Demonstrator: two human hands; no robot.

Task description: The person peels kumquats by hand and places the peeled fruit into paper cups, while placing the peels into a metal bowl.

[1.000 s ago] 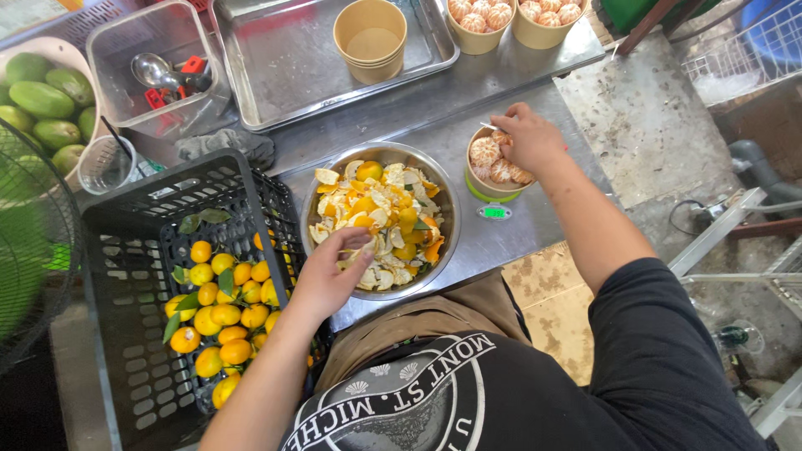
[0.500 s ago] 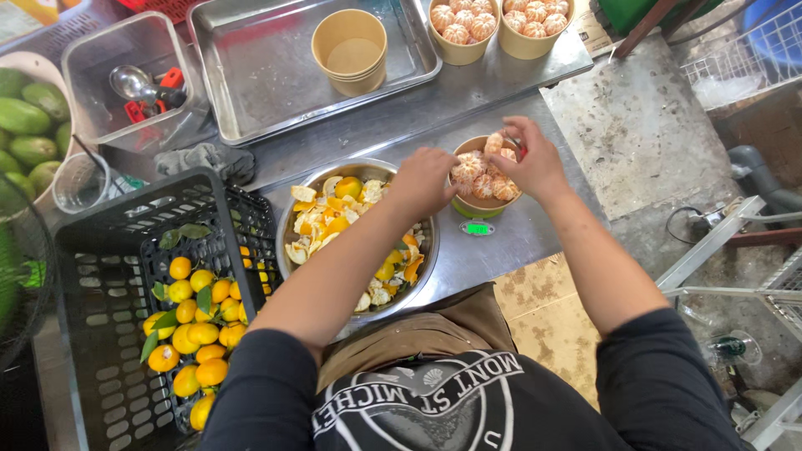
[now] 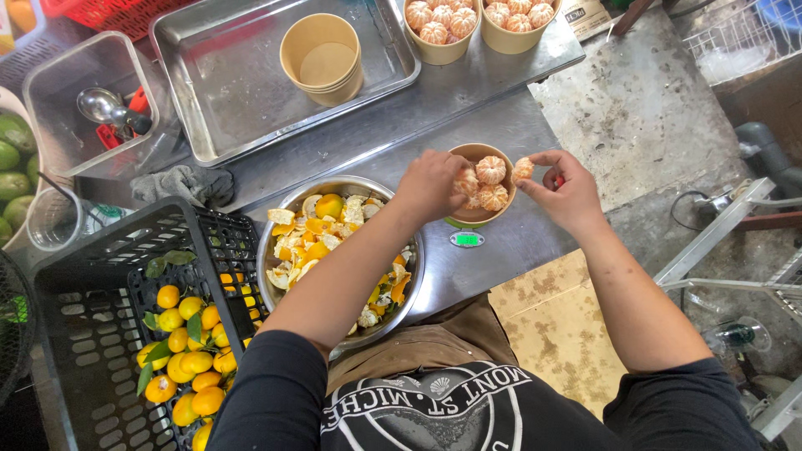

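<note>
Grip on a peeled mandarin (image 3: 523, 169) is kept by the right hand (image 3: 565, 190), thumb and fingers closed around it just beside the rim of a tan paper cup (image 3: 479, 213). A second peeled fruit (image 3: 464, 182) is pressed into that cup by the left hand (image 3: 430, 185), whose fingers are closed over it. The cup is stood on a small scale (image 3: 467, 239) on the steel desk (image 3: 493, 108) and is already heaped to about rim level, so its filling is judged nearly done. Two more cups (image 3: 439, 23) at the far edge are seen full. Much peel has been dropped in the metal bowl (image 3: 341, 250) beside the cup. A stack of empty cups (image 3: 322, 60) is left in the tray (image 3: 242, 92), and many unpeeled mandarins (image 3: 188, 355) are left in the black crate (image 3: 92, 284), so a good share of the peeling appears undone.
</note>
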